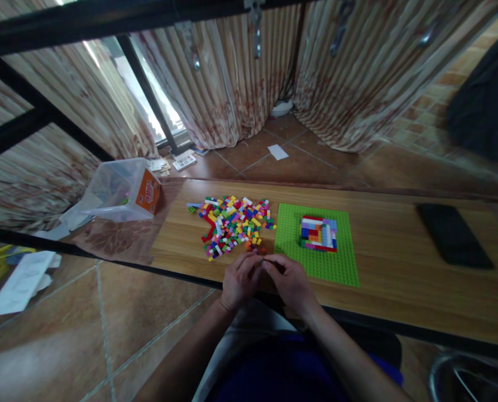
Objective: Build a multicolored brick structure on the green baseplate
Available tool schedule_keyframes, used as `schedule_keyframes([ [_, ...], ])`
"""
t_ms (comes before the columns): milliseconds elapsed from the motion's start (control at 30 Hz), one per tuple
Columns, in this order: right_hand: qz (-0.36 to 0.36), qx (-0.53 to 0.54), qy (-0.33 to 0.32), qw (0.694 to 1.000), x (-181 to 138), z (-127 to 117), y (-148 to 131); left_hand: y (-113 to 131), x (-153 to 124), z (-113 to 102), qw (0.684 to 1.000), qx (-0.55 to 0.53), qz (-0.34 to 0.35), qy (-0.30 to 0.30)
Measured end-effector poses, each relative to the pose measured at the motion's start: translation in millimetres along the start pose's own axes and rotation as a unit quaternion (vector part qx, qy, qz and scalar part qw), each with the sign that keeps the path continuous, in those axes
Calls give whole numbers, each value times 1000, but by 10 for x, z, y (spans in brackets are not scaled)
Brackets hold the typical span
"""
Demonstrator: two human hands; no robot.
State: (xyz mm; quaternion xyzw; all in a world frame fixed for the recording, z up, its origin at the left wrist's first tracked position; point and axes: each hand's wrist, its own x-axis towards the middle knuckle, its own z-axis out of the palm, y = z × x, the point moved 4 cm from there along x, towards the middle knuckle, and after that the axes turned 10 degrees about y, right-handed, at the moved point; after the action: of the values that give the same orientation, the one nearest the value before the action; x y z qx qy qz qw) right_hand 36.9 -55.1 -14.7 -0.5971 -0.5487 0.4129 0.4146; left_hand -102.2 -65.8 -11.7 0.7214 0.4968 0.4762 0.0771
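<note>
My left hand (239,281) and my right hand (290,282) meet at the near edge of a wooden table (400,262), fingertips pinched together on a small green brick (262,260). Just beyond them lies a pile of small coloured bricks (232,223). To the right of the pile sits a green baseplate (316,262) with a multicoloured block of stacked bricks (318,233) built on it.
A clear plastic tub with an orange label (123,190) lies tipped on its side at the table's left end. A black phone (454,234) rests at the right. Papers (20,282) lie on the tiled floor; curtains hang behind.
</note>
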Motion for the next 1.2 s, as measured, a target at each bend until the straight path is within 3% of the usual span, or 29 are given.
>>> schedule_keyframes([
  [200, 2, 27, 83, 996, -20, -231, 47, -11, -11, 23, 1000, 4, 0, 1],
  [400, -10, -24, 222, 975, 12, -904, 238, 0, -2, 39, 1000, 15, 14, 0],
  [567, -13, -95, 285, 954, 81, -1291, 398, 12, 21, 38, 1000, 15, 26, 0],
  [1200, -56, -89, 303, 947, 206, -1267, 441, 5, 28, 47, 999, 18, 27, -10],
])
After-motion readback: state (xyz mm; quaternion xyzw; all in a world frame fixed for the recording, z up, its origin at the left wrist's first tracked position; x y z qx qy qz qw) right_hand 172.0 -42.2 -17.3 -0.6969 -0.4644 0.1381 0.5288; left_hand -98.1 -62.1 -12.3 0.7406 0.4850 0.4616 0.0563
